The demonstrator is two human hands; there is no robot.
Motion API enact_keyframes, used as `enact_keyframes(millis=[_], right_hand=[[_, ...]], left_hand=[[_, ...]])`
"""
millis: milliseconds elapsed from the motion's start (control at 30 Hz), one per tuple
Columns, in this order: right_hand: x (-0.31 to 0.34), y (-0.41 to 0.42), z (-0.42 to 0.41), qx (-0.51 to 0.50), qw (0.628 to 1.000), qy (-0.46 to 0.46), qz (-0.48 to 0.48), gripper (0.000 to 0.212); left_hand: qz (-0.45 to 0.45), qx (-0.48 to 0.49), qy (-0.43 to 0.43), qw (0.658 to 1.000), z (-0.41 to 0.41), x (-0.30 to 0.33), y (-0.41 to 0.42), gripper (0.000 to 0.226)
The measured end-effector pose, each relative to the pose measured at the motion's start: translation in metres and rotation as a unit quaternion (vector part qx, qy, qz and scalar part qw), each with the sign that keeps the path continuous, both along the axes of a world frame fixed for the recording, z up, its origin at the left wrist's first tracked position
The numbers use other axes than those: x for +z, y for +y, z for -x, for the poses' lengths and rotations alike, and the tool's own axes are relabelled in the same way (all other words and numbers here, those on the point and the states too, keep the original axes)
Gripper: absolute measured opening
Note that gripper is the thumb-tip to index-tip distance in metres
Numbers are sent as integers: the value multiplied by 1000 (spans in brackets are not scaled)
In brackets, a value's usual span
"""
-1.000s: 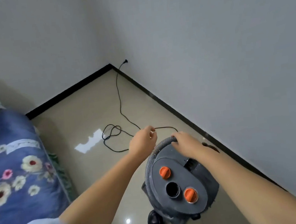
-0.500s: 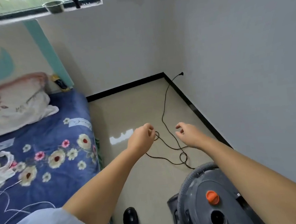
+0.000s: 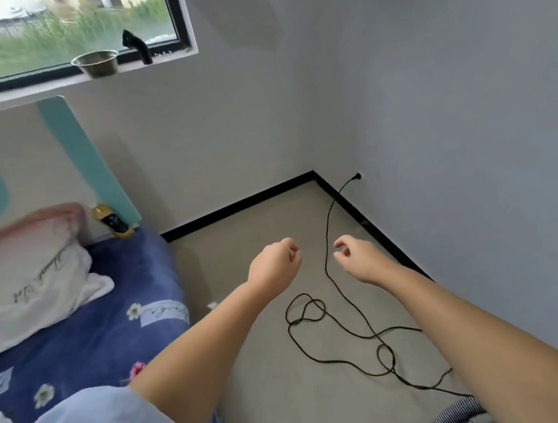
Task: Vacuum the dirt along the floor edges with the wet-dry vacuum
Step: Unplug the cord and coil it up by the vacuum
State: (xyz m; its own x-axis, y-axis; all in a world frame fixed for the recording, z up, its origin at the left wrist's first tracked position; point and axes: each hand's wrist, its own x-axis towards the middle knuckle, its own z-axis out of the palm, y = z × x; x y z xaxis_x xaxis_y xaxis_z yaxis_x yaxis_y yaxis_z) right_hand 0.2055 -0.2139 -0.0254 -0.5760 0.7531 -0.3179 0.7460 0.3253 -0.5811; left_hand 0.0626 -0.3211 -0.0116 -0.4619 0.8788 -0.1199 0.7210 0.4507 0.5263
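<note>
Left hand [image 3: 274, 264] fisted, gripping nothing; right hand [image 3: 356, 257] loosely curled, empty (well above floor). Black cord [image 3: 336, 312] loops at 6 o'clock; vacuum hose [image 3: 452, 417] at 5.

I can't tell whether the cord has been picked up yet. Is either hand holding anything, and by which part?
Nothing visibly held: left hand curled, right hand loosely curled, cord lying on the floor.

Home bedroom: bed [image 3: 87, 338], pillow [image 3: 27, 282].

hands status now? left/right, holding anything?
Left hand: fingers curled into a loose fist, nothing visible in it.
Right hand: fingers loosely curled, holding nothing, raised above the cord on the floor.
</note>
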Motion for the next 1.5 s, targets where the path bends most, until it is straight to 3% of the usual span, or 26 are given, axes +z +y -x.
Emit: enact_keyframes(millis=[633, 1000, 1267, 1500], right_hand=[[-26, 288, 204, -84, 996, -17, 1, 32], [-66, 435, 331, -216, 974, -72, 16, 27], [-78, 517, 330, -336, 936, -97, 49, 37], [-136, 616, 335, -396, 907, -85, 115, 35]], left_hand=[[26, -83, 16, 996, 214, -6, 291, 24], [71, -242, 50, 966, 374, -35, 495, 25], [91, -378, 66, 919, 382, -47, 650, 27], [99, -426, 65, 897, 377, -109, 770, 31]])
